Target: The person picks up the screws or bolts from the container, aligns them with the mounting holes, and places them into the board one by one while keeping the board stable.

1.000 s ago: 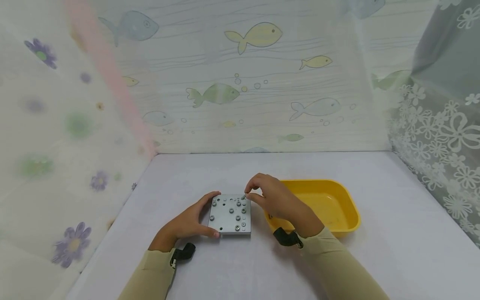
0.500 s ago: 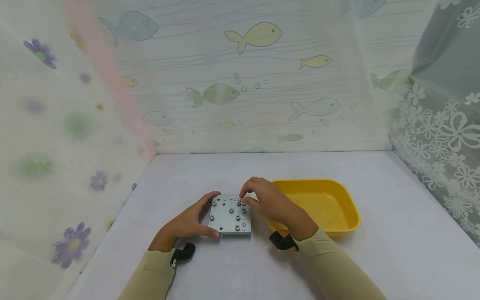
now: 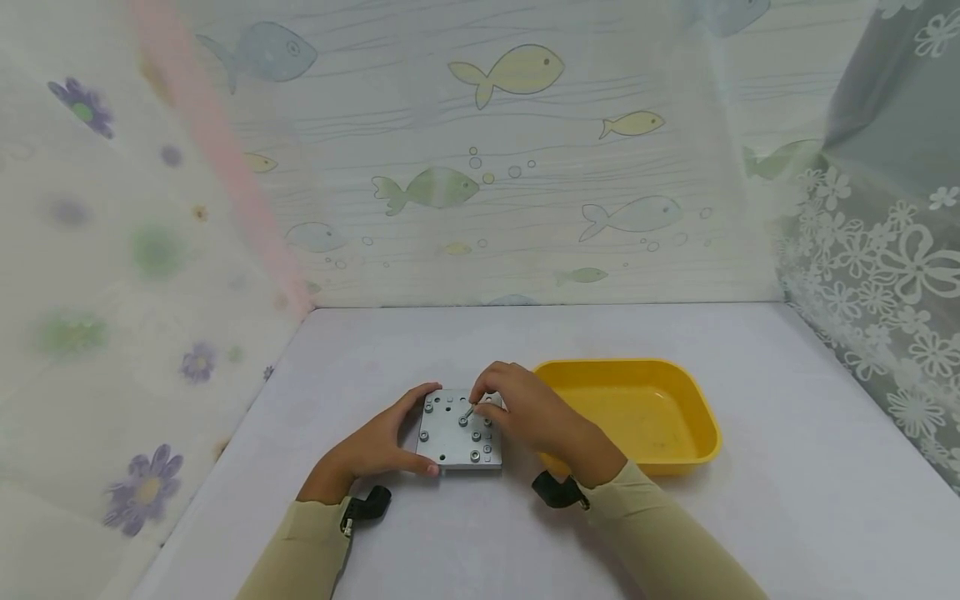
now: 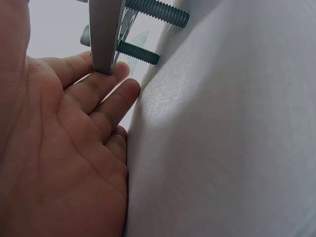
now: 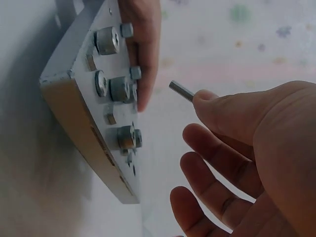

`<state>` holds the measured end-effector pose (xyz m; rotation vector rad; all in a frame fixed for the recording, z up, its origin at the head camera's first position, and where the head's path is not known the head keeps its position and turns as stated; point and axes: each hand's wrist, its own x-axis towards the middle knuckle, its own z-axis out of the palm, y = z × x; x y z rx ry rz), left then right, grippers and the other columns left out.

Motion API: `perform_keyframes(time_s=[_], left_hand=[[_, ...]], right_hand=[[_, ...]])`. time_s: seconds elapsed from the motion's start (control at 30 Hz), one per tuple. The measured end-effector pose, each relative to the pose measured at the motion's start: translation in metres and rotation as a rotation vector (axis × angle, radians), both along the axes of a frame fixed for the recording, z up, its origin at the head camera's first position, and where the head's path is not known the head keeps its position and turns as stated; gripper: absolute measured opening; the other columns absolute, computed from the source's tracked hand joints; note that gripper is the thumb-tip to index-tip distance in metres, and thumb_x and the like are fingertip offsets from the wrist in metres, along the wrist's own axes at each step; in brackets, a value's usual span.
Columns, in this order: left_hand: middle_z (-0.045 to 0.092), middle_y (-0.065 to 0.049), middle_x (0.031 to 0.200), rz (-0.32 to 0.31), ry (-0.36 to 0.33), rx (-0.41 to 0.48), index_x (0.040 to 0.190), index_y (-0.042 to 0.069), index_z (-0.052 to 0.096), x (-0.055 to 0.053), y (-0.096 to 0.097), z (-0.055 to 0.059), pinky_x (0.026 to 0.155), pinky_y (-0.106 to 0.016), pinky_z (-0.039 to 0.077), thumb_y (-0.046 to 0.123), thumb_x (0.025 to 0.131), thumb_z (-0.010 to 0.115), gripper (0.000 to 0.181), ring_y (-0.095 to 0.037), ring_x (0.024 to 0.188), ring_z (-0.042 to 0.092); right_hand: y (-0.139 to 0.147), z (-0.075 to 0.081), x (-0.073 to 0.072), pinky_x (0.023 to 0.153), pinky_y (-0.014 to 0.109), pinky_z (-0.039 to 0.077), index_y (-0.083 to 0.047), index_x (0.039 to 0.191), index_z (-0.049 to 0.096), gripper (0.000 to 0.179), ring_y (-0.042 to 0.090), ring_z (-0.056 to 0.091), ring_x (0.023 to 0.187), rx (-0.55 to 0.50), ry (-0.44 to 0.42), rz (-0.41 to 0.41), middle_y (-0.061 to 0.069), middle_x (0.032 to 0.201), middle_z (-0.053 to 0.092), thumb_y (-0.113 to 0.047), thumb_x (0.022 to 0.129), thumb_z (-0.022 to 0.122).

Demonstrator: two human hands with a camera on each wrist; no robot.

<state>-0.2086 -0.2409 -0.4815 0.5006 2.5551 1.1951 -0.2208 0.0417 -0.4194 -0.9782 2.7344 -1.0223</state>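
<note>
A square silver metal plate (image 3: pixel 448 442) with holes and several socket-head screws standing in its face lies on the table in the head view. My left hand (image 3: pixel 377 442) grips its left side, thumb at the near corner and fingers at the far one. Threaded shanks (image 4: pixel 158 12) stick out beneath the plate in the left wrist view. Between thumb and finger, my right hand (image 3: pixel 528 412) pinches a small threaded screw (image 5: pixel 181 91) just above the plate, apart from it in the right wrist view. The held end is hidden by the fingers.
A yellow plastic tray (image 3: pixel 705 429) stands on the white tabletop (image 3: pixel 405 342), right of the plate and partly behind my right forearm. Patterned cloth hangs at the back and both sides.
My right hand has moved left and slightly nearer across the plate, carrying the screw from its far right corner towards the middle. The left hand and plate stay put.
</note>
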Motion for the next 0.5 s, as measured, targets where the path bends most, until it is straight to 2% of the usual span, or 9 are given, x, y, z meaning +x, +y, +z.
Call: perform_keyframes(time_s=[0.33,0.5], left_hand=[[0.022,0.008,0.171,-0.014,0.005,0.004,0.163,0.035,0.024,-0.001,-0.002,-0.002,0.125,-0.064,0.017,0.049,0.065,0.097,0.123,-0.024,0.160,0.015],[0.022,0.008,0.171,-0.037,0.006,0.024,0.164,0.033,0.023,-0.002,-0.002,-0.002,0.125,-0.062,0.017,0.047,0.064,0.098,0.126,-0.022,0.160,0.015]], right_hand=[[-0.011,-0.003,0.005,0.106,0.039,0.050,-0.022,0.102,0.073,0.003,0.018,0.057,0.117,0.050,-0.015,0.024,-0.006,0.119,0.066,-0.022,0.099,0.072],[-0.015,-0.005,0.009,0.106,0.037,0.050,-0.024,0.100,0.073,0.003,0.015,0.056,0.117,0.063,-0.013,0.067,-0.009,0.117,0.066,-0.022,0.099,0.071]])
